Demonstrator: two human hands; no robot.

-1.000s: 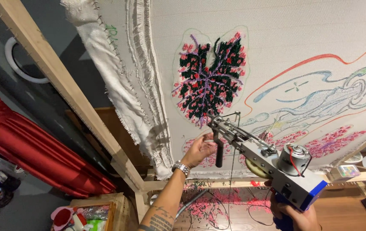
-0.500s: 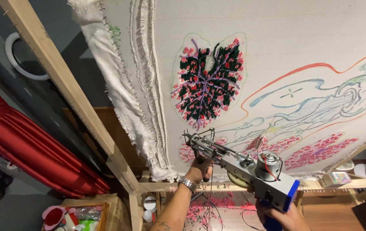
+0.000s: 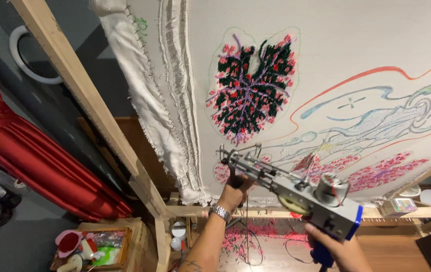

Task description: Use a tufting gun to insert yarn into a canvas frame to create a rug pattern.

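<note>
A grey metal tufting gun (image 3: 296, 194) with a blue rear handle points its needle at the lower part of a white cloth (image 3: 336, 60) stretched on a wooden frame (image 3: 79, 95). My left hand (image 3: 235, 191), a metal watch on its wrist, grips the gun's front handle just under the needle end. My right hand (image 3: 338, 252) holds the blue rear grip at the bottom edge of the view. Just above the needle is a tufted patch (image 3: 253, 90) in black, pink and purple. Drawn coloured outlines and pink tufted areas (image 3: 376, 171) spread to the right.
A red curtain (image 3: 29, 166) hangs at the left. A wooden crate (image 3: 97, 247) with coloured items sits on the floor below the frame. Pink yarn scraps (image 3: 260, 231) lie on the wooden floor. A loose fringe of cloth (image 3: 155, 106) hangs along the frame's left beam.
The gun and both hands have come down the cloth, from beside the black and pink patch to the area below it near the bottom rail. Both hands kept their grip.
</note>
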